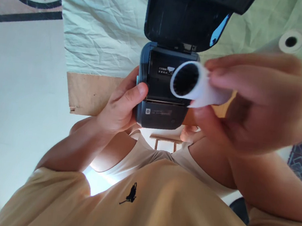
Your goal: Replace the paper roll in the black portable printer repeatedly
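A: State the grip, nearest first.

B: The right hand (pixel 252 104) pinches a small white paper roll with a dark hollow core (pixel 191 82) between thumb and fingers, just above the open bay. The left hand (pixel 123 103) clasps the dark grey handheld printer with its lid hinged open (pixel 163 88) by its side.

A: Hazards?

B: The pinch is light; the roll could slip or unwind. Tilting the printer could misalign the roll. Beyond, a second white roll (pixel 290 41) lies on the creased pale green cloth (pixel 101 28).
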Available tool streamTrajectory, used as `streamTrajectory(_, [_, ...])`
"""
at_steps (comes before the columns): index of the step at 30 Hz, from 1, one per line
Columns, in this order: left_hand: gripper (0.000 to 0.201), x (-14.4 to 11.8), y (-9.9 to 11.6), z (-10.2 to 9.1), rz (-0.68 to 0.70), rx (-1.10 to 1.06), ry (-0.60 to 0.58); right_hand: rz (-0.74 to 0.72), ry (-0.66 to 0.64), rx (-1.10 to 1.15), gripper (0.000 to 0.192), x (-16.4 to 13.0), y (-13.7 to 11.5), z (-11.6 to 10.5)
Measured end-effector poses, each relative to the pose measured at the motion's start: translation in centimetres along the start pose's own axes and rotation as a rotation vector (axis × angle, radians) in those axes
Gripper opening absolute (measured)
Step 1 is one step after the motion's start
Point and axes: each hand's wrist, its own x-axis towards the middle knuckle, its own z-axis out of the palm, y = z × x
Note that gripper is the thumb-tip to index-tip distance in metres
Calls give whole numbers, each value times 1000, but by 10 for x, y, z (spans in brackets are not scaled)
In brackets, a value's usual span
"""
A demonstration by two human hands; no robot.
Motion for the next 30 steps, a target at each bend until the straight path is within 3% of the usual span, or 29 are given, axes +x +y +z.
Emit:
streamTrajectory(1, [41,0,0,0,13,9,13,-120,23,-62,28,2,-4,6])
streamTrajectory(3, [35,-1,-1,0,68,4,9,-217,28,-153,31,5,-8,16])
streamTrajectory(6, [35,-1,-5,-1,118,7,-75,-211,-37,-243,31,8,-5,22])
streamTrajectory(10, [32,-2,-6,0,90,49,-39,-259,-79,-288,11,9,3,20])
streamTrajectory(16, [34,-1,-10,4,145,-130,-109,-304,-1,-240,7,5,7,22])
streamTrajectory(21, [34,-2,-7,3,84,-113,-71,-452,31,-233,5,-1,7,26])
streamTrajectory(24, [38,-2,-4,3,75,-49,-54,-472,-16,-254,4,-4,7,27])
streamTrajectory(27, [47,-2,-2,1,41,-8,-50,-485,-31,-235,18,-6,8,25])
streamTrajectory(30, [51,-3,-2,-2,43,10,-56,-366,-16,-160,18,-4,9,20])
